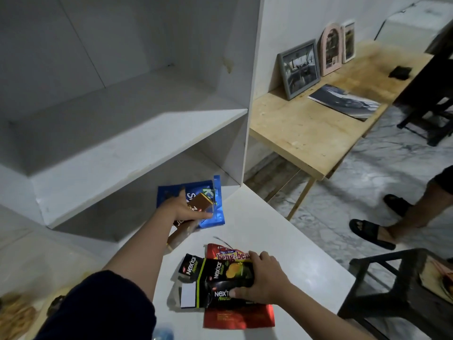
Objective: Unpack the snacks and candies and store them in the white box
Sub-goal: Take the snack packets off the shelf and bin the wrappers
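Brown foil is held by the fingers (205, 215) of the left hand (182, 207): a flat brown bar (197, 204) is pinched against the palm, above a blue pouch (215, 212) that lies at the mouth of the lower shelf bay (137, 200). A second brown wrapper (180, 235) shows just under the wrist; whether it is held cannot be told.

The right hand (266, 278) is curled round a stack of black Nextar packs (220, 280), thumb at the near side and fingers (256, 257) over the far edge. Beneath the stack a red bag (239, 317) lies flat on the white desk (282, 229).

No separate white box can be made out; the white shelf unit is judged to be the store. Most of the snacks remain outside it.

Likely faults:
- Glossy film is slippery, so the stacked packs may fan out and drop if lifted by one edge.
- The red bag may be dragged toward the desk edge by the stack.
- The bar may be released short of the bay and slide off the smooth blue pouch.

Materials: thin crinkled plastic film, rectangular and pliable; a hard, smooth, matt laminate desk and shelf.
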Demonstrator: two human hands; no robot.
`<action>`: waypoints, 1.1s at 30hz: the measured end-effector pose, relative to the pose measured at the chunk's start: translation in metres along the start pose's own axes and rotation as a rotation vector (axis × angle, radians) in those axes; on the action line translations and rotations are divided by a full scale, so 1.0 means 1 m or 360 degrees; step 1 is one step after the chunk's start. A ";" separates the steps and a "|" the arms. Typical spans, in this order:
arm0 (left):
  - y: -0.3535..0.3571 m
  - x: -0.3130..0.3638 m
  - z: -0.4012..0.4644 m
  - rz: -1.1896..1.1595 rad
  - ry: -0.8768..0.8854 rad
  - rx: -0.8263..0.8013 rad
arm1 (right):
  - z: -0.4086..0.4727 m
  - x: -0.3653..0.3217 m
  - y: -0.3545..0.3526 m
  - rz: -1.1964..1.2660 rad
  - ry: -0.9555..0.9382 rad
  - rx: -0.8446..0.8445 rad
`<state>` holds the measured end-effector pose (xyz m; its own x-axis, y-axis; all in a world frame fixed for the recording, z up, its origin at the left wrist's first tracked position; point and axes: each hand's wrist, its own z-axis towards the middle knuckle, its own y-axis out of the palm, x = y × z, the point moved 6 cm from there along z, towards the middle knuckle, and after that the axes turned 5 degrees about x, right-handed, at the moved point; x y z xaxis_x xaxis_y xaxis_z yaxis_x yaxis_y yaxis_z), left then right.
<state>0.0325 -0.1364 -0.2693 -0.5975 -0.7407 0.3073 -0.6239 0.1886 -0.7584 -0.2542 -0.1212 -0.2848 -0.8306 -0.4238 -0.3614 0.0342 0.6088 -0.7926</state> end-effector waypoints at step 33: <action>-0.009 0.034 -0.142 -0.0214 0.0223 0.0558 | -0.062 0.070 -0.033 0.0942 0.0116 0.0277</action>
<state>-0.0536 -0.0718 -0.1710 -0.6004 -0.6439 0.4743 -0.5059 -0.1535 -0.8488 -0.3485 -0.1294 -0.2536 -0.6786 0.0026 -0.7345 0.5854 0.6058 -0.5387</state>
